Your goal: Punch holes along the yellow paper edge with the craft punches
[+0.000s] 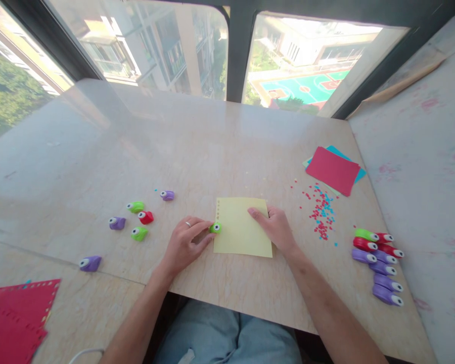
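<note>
A sheet of yellow paper lies in front of me, with a row of small punched holes down the upper part of its left edge. My left hand, a ring on one finger, pinches a small green craft punch at that edge, just below the holes. My right hand grips the paper's right edge, thumb on top and fingers out of sight underneath.
Several craft punches, including a red one, are scattered left; more stand grouped right, among them a purple punch. Red and blue paper bits lie near stacked red card. Punched red sheets rest lower left. Windows line the back.
</note>
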Demonstrator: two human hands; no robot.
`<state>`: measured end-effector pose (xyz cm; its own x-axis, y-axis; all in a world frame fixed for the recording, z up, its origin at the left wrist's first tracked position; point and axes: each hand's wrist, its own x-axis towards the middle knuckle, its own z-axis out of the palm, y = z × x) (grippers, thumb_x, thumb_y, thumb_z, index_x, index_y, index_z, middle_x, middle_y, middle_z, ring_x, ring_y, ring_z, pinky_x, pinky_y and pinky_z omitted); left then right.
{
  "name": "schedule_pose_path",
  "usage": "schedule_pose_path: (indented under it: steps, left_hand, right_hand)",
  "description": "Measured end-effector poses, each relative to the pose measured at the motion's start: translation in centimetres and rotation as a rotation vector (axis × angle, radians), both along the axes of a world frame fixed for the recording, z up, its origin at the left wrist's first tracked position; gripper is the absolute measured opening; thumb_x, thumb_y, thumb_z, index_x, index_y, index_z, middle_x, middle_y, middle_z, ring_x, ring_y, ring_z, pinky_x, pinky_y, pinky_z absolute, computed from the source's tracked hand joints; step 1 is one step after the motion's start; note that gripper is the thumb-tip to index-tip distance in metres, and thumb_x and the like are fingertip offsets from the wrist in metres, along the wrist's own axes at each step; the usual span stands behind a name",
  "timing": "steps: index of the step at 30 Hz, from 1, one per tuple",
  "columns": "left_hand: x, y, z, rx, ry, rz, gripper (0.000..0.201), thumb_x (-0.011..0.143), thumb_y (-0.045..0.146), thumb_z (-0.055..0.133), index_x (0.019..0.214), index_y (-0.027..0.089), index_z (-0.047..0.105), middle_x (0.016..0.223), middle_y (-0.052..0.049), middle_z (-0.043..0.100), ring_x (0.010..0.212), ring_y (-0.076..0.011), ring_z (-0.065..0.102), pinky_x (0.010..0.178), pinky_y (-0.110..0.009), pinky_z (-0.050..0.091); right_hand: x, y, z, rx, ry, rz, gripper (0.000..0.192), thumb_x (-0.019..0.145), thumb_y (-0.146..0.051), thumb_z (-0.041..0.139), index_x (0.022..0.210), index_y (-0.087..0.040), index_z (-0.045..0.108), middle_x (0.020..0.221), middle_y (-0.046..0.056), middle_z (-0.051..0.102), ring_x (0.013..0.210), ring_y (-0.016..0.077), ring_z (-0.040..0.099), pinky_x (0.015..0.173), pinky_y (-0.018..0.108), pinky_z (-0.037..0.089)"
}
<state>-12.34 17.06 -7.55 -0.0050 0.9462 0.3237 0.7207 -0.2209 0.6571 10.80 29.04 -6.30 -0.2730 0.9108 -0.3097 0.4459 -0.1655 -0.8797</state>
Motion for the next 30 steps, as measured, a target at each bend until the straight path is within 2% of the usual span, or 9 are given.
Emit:
schedule_pose_path:
  steps: [8, 19, 30]
  left_hand:
    - [-0.03, 0.19, 0.23, 0.011, 0.031, -0.023, 0.02, 0.089, 0.028, 0.065, 0.107, 0.019, 0.069, 0.089, -0.007, 0.069, 0.082, -0.0187, 0.062, 0.077, -0.033, 0.05]
    - [-0.1, 0.09, 0.05, -0.04, 0.004, -0.018, 0.02, 0.088, 0.027, 0.066, 0.106, 0.019, 0.067, 0.092, -0.007, 0.068, 0.085, -0.0189, 0.062, 0.078, -0.033, 0.048]
    - [-0.03, 0.09, -0.02, -0.027, 0.01, -0.004, 0.021, 0.088, 0.029, 0.066, 0.106, 0.019, 0.069, 0.091, -0.007, 0.069, 0.084, -0.0185, 0.061, 0.079, -0.033, 0.048]
  right_hand:
    - [0.03, -0.19, 0.06, -0.009, 0.022, -0.021, 0.055, 0.075, -0.064, 0.064, 0.09, -0.012, 0.073, 0.076, 0.01, 0.072, 0.06, 0.0202, 0.064, 0.043, 0.024, 0.044]
    - [0.21, -0.32, -0.29, 0.01, 0.026, -0.043, 0.05, 0.077, -0.063, 0.065, 0.084, -0.014, 0.071, 0.071, 0.008, 0.07, 0.057, 0.0196, 0.063, 0.043, 0.024, 0.044]
    - [0.11, -0.38, -0.24, 0.055, -0.012, -0.032, 0.048, 0.078, -0.061, 0.063, 0.081, -0.014, 0.071, 0.068, 0.007, 0.068, 0.055, 0.017, 0.059, 0.042, 0.022, 0.039]
